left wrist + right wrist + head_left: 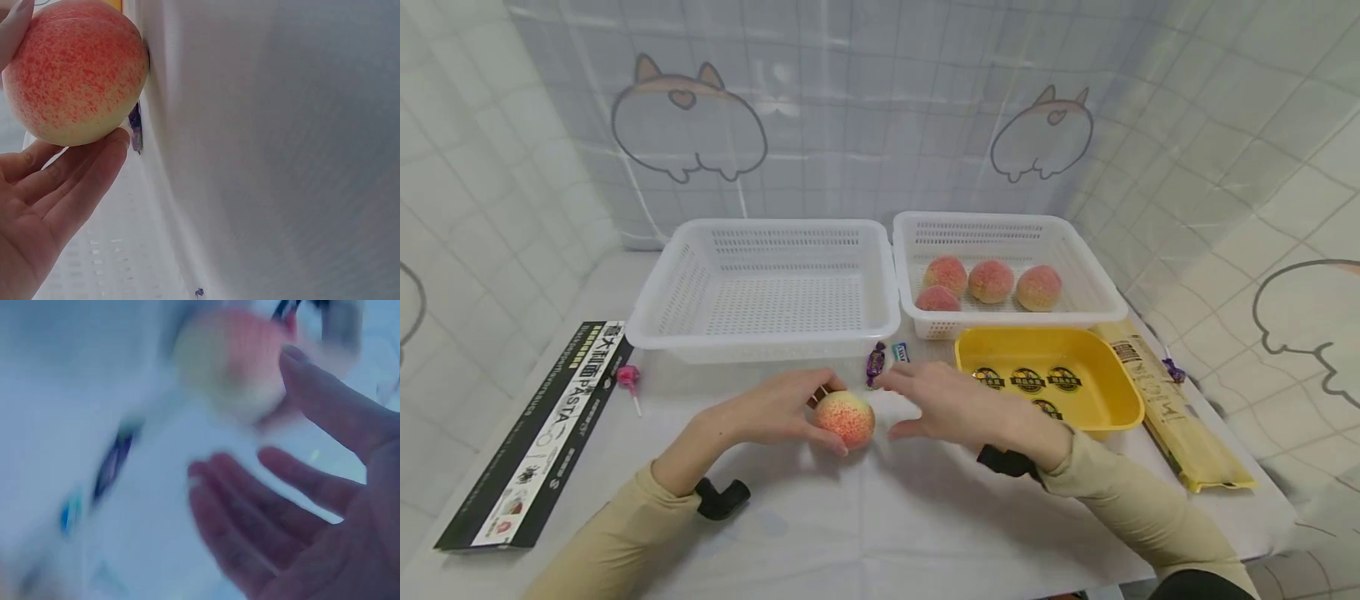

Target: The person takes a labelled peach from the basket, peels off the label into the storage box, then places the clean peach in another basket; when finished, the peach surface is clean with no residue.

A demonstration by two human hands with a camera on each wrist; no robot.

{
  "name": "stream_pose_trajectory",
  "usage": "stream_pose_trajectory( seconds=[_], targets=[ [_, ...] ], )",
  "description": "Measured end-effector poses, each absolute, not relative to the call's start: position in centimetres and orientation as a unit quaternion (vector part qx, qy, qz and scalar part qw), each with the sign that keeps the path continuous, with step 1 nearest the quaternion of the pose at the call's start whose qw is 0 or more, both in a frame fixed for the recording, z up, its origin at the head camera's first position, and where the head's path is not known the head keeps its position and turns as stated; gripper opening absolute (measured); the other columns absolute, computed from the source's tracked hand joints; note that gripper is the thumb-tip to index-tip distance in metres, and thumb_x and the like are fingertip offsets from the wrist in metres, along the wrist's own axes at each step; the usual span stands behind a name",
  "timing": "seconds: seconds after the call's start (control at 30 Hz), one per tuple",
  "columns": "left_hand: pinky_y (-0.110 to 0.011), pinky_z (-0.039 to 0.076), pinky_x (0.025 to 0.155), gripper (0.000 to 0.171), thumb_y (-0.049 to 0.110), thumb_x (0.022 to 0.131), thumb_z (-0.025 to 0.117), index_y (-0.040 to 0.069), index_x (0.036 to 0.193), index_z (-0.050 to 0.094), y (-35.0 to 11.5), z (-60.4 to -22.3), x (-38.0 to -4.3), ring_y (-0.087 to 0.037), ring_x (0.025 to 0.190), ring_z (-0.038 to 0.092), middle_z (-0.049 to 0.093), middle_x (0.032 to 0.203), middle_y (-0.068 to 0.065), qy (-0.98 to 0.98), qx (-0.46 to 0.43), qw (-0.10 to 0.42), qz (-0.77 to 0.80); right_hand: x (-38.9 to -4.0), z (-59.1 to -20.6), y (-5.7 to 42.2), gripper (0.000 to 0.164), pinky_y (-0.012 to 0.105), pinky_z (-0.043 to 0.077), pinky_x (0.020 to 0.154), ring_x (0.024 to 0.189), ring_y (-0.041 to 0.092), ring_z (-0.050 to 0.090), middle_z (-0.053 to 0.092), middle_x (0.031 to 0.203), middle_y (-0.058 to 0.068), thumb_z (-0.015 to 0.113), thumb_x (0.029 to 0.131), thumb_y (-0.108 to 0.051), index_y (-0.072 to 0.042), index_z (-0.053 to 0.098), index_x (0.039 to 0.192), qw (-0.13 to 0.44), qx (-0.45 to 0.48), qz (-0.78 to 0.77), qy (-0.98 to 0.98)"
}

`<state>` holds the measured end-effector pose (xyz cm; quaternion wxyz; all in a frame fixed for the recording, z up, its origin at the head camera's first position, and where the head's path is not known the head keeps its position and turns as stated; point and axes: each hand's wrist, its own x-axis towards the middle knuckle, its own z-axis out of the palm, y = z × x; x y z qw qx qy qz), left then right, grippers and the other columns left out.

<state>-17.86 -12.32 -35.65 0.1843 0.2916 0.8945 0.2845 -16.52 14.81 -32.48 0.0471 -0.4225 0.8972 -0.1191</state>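
My left hand (786,408) holds a peach (846,419) between thumb and fingers, low over the white tabletop. In the left wrist view the peach (75,72) is red-speckled above and pale yellow below, with fingertips against its underside. To the right of the peach is my right hand (955,404), fingers spread and apart from it. The right wrist view, blurred, shows that hand (300,506) with nothing in its grasp and the peach (231,365) beyond its thumb. A purple-wrapped candy (876,364) and a small blue-and-white packet (900,352) lie just beyond the hands.
A white basket (763,346) stands at back left; another white basket (1015,318) at back right holds several peaches (991,282). A yellow tray (1093,383) sits before it, beside a yellow packet (1187,417). Leftward lie a pasta box (538,433) and a pink lollipop (628,377).
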Motion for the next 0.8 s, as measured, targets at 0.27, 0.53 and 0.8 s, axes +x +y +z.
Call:
stream_pose_trajectory(
  seconds=[0.27,0.53,0.8],
  targets=[
    [-0.046,0.05,0.1,0.07,0.054,0.077,0.081,0.015,0.13,0.058,-14.6,-33.8,-17.9,-0.023,0.117,0.062,0.066,0.127,-0.001,0.881,0.323,0.177,0.297,-16.6,-37.0,10.5,0.061,0.023,0.052,0.079,0.084,0.009,0.06,0.057,0.106,-0.005,0.08,0.083,-0.047,-0.014,0.051,0.125,0.037,-0.448,-0.176,0.876],
    [-0.052,0.047,0.1,0.059,0.047,0.084,0.078,0.014,0.13,0.062,-21.0,-28.8,-18.2,-0.029,0.119,0.061,0.065,0.131,-0.006,0.933,0.242,-0.043,0.264,-17.3,-37.6,10.2,0.053,0.017,0.049,0.075,0.082,0.005,0.06,0.06,0.094,-0.006,0.081,0.083,-0.043,-0.016,0.043,0.11,0.063,-0.422,-0.239,0.873],
    [-0.073,0.028,0.102,0.121,0.071,0.088,0.057,-0.012,0.154,-0.002,-27.3,-29.8,-21.1,-0.06,0.137,0.023,-0.012,0.156,-0.041,0.978,0.073,0.09,0.173,-17.2,-33.4,13.0,0.056,0.026,0.054,0.078,0.089,0.004,0.061,0.065,0.106,-0.011,0.084,0.08,-0.039,-0.021,0.048,0.12,0.047,-0.384,-0.348,0.854]
  ],
)
